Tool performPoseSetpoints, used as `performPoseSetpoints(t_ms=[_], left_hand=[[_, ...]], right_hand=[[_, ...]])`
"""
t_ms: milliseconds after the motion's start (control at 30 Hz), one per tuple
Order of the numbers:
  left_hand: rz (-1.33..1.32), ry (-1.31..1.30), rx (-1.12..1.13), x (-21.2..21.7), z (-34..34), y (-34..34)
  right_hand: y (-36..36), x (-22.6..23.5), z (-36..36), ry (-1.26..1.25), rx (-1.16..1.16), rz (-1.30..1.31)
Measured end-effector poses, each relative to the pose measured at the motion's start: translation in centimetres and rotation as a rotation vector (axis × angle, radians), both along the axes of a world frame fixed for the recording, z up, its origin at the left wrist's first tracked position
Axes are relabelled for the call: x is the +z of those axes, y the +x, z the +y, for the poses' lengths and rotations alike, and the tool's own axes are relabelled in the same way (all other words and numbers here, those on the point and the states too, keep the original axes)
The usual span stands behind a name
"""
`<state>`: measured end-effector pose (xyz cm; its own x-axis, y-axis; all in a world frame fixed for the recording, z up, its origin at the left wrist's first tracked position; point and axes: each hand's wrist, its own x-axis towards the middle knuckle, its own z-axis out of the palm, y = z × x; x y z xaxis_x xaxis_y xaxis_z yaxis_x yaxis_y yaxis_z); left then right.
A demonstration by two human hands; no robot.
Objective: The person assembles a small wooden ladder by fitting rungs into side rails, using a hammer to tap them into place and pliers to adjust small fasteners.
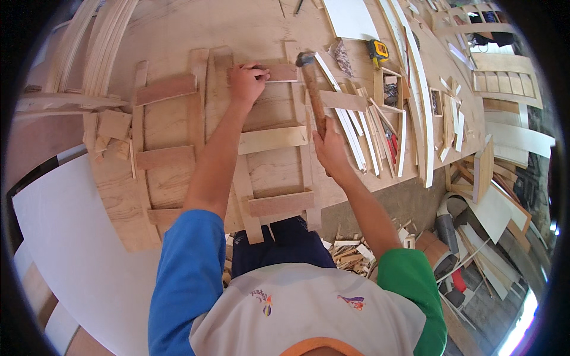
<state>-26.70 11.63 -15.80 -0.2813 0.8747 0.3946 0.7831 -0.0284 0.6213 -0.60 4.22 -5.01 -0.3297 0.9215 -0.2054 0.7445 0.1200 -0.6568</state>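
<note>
My right hand (331,147) is wrapped round the wooden handle of a hammer (316,98). Its dark head is raised near the right end of a reddish-brown wooden slat (282,73). That slat lies across two upright strips at the far end of a ladder-like wooden frame (242,190). On the slat's left part rests my left hand (247,85), fingers pinched together; whatever is between them is too small to make out. Nearer to me, a pale slat (273,140) and another reddish slat (281,204) cross the same frame.
A similar slatted frame (142,127) lies to the left. On the right of the workbench (172,24) are a yellow tape measure (378,51), a plastic bag (340,57), a box of small metal pieces (390,89) and white strips (418,101). Wood scraps (354,254) cover the floor.
</note>
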Motion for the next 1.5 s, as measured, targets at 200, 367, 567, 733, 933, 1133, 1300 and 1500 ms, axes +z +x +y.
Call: performPoseSetpoints(t_ms=[200, 367, 567, 733, 933, 1133, 1300, 1500], left_hand=[[0.029, 0.016, 0.007, -0.2, 0.2, -0.3], [0.041, 0.005, 0.011, -0.4, 0.0, -0.3], [0.058, 0.020, 0.022, 0.3, -0.1, -0.1], [0.080, 0.025, -0.022, 0.2, 0.5, -0.7], [0.028, 0.009, -0.013, 0.2, 0.0, -0.3], [0.004, -0.043, 0.037, 0.2, -0.4, 0.1], [0.040, -0.079, 0.039, 0.5, -0.5, 0.7], [-0.009, -0.012, -0.022, -0.6, -0.1, -0.3]], right_hand=[[-0.5, -0.7, 0.6, -0.137, 0.003, -0.061], [-0.1, -1.1, -0.7, 0.018, -0.046, 0.054], [-0.3, 0.2, -0.6, -0.018, -0.046, 0.005], [-0.1, -1.7, 0.2, -0.096, -0.001, -0.060], [-0.2, -0.3, -0.8, 0.052, -0.043, 0.037], [-0.6, 0.7, -0.8, 0.077, -0.024, 0.081], [1.2, -2.4, -1.1, -0.023, 0.029, -0.019], [1.1, 0.5, -1.5, -0.017, -0.106, 0.140]])
